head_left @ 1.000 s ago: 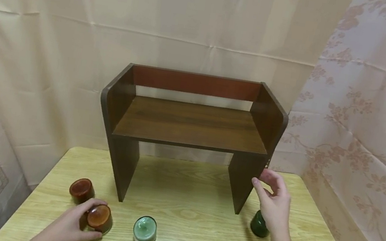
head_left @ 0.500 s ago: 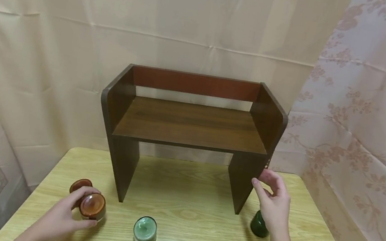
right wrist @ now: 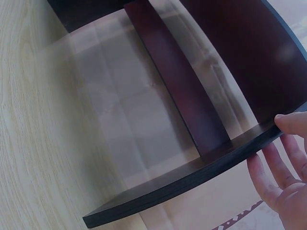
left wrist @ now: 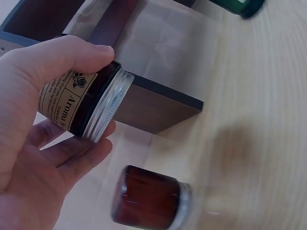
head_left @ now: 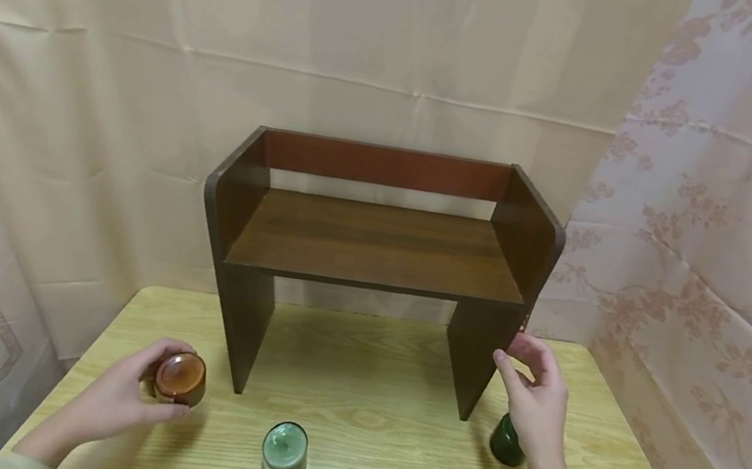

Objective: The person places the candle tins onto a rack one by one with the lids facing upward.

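My left hand (head_left: 125, 396) grips an amber candle jar (head_left: 181, 377) round its side, above the table. In the left wrist view this jar (left wrist: 79, 98) bears an "Aroma" label, and its silver lid faces the table. A second amber jar (left wrist: 146, 197) stands lid down beyond it, mostly hidden by the hand in the head view. My right hand (head_left: 534, 399) pinches the right side panel of the dark brown shelf (head_left: 382, 244); in the right wrist view, thumb and fingers lie on opposite faces of the panel edge (right wrist: 192, 179).
A pale green candle jar (head_left: 285, 452) stands front centre on the wooden table (head_left: 386, 449). Close by the right wrist is a dark green jar (head_left: 505, 442), partly covered. Beige curtain (head_left: 392, 40) hangs behind the shelf, and flowered cloth (head_left: 729, 241) on the right.
My left hand has raised the amber jar and carried it left and farther back, so that it now covers the second amber jar. The right hand keeps its place on the shelf.
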Available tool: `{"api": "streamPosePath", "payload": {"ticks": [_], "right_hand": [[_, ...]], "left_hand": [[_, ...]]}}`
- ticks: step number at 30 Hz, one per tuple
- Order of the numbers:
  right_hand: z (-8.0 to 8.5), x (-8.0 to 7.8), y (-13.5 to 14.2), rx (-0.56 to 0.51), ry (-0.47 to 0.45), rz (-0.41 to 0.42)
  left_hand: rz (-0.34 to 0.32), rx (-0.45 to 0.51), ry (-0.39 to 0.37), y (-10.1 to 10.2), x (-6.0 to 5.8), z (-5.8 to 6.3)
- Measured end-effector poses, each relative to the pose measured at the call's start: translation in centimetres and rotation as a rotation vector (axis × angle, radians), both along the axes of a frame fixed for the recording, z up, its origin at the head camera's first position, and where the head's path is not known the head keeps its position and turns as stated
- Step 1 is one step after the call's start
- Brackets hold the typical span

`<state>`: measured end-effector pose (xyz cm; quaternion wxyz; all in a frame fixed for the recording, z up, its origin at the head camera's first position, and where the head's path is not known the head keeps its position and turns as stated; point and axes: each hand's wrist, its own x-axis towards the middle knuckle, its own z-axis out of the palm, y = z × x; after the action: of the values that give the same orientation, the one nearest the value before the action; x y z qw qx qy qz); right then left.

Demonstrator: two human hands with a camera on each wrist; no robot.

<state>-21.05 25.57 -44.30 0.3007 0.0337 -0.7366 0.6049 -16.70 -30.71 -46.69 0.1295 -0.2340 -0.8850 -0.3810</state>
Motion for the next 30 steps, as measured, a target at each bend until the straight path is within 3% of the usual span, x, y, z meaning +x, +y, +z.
{"api": "streamPosePath", "payload": {"ticks": [9,14,21,30], "right_hand": [[0.1,0.3,0.0,0.007,-0.020,-0.005],[0.1,0.3,-0.1,0.010,-0.015,-0.007],[-0.1,0.1,0.0,0.031,-0.015,-0.022],[0.0,0.2,0.1,0.037,-0.027,-0.029]], "left_hand": [[-0.026,0.000,0.025,-0.1,-0.3,3.2],[-0.012,-0.010,-0.003,-0.1,-0.4,4.6],[0.009,-0.011,-0.033,-0.1,-0.4,5.9],[0.019,-0.014,0.010,-0.1,-0.6,7.3]]}}
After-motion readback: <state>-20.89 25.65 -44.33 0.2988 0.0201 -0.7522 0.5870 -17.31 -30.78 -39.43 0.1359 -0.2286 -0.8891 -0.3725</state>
